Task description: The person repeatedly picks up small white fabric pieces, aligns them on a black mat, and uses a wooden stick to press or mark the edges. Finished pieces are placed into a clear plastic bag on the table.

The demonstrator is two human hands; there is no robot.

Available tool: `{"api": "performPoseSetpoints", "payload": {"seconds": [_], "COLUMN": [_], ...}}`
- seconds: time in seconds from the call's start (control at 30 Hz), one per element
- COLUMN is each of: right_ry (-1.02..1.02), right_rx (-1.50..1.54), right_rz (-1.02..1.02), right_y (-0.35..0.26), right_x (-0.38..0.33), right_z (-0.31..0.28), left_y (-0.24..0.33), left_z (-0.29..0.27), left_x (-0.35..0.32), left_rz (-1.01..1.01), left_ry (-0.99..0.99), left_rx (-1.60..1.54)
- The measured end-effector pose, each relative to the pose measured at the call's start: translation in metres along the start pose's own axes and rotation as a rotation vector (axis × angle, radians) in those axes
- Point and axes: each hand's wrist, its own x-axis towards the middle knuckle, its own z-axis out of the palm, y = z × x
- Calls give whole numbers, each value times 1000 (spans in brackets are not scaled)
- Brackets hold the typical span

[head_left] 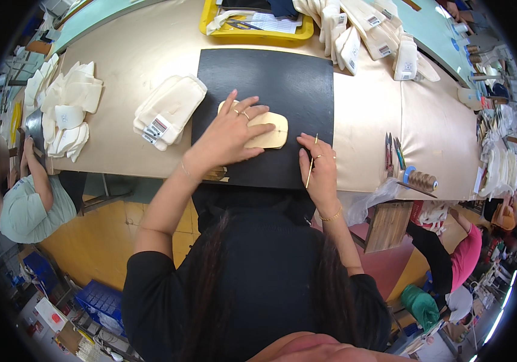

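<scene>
My left hand (227, 134) lies with its fingers spread over a cream, rounded flat piece (279, 122), pressing it against a black board (264, 72). A small dark mark shows near the piece's right end. To the right of it, my right hand (323, 175) holds a slim yellow pen-like stick (309, 174) between thumb and fingers. The stick stands tilted, apart from the cream piece; its exact kind I cannot tell. Left of the board sits a stack of cream fabric pieces (177, 108) with printed labels on top.
A yellow tray (258, 33) with papers and dark cloth stands behind the board. More cream pieces lie at the far left (74, 90) and back right (364, 36). Scissors (389, 151), snips (399, 154) and a brown thread spool (421, 180) lie right. Other people work on both sides.
</scene>
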Motion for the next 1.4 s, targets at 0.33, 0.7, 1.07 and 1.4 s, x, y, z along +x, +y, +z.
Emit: {"api": "performPoseSetpoints", "payload": {"seconds": [0.33, 0.7, 1.07, 1.4], "right_ry": [38, -3, -8, -93], "right_rx": [45, 28, 37, 367], "right_rz": [-40, -77, -105, 219], "right_y": [2, 8, 7, -6], "right_x": [5, 9, 11, 50], "right_z": [9, 14, 13, 5], "left_y": [29, 30, 42, 53], "left_z": [18, 28, 28, 28], "left_x": [-16, -15, -9, -4], "left_rz": [-253, -207, -269, -338], "left_ry": [68, 115, 87, 12], "left_rx": [-13, -24, 12, 105]}}
